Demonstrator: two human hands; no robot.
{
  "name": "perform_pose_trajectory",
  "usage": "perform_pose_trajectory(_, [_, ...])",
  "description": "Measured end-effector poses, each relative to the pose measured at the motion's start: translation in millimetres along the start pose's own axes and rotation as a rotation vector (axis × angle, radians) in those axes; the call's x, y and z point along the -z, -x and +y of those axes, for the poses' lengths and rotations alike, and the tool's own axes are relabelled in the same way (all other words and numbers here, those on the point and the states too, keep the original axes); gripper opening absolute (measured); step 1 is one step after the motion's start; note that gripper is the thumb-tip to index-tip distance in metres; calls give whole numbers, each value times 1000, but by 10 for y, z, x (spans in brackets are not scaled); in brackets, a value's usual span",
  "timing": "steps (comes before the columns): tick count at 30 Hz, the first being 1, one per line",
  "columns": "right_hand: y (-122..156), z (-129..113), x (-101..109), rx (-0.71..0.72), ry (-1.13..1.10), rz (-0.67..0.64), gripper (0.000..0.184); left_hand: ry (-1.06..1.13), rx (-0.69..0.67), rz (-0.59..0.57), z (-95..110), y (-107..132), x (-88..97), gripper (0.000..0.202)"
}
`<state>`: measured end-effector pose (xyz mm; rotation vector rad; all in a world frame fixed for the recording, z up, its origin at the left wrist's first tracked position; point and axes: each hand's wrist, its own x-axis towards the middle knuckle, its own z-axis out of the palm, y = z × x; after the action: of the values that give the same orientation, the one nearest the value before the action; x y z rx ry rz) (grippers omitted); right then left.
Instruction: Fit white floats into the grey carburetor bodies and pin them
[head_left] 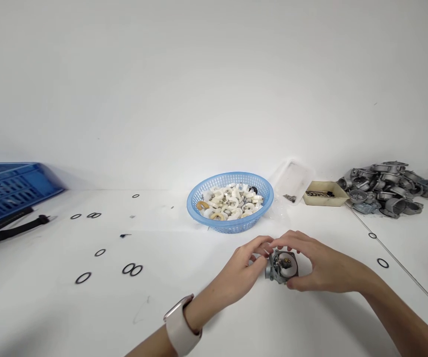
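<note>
A grey metal carburetor (273, 271) sits low over the white table, its open side facing up and showing a white float (291, 267) and small brass parts. My left hand (244, 265) grips it from the left, fingers curled around the far left edge. From the right, my right hand (320, 260) closes around the body, thumb at the near edge and fingers over the far side. The fingertips of both hands come close together at the back of the carburetor, where part of it is hidden.
Behind stands a blue basket (232, 229) of white floats. Farther right are a clear plastic tray (294, 176), a cream box (325, 199) of small parts and piled grey castings (388, 188). Black rings (83, 277) lie scattered; a blue crate (9, 191) is left.
</note>
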<state>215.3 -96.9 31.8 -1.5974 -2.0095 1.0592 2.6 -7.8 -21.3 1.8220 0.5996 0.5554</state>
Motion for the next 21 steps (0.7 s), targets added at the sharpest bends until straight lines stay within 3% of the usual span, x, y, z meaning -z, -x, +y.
perform_pose_trajectory(7, [-38, -12, -45, -69, 58, -5, 81, -17, 16, -40, 29, 16, -6, 36])
perform_pose_trajectory(11, [-16, 107, 22, -31, 59, 10, 80, -138, 38, 46, 57, 28, 3, 39])
perform_pose_trajectory(16, [45, 187, 158, -107, 63, -94, 93, -335, 35, 142, 79, 39, -15, 37])
perform_pose_trajectory(21, [56, 161, 169, -65, 30, -80, 98, -294, -62, 44, 54, 67, -48, 55])
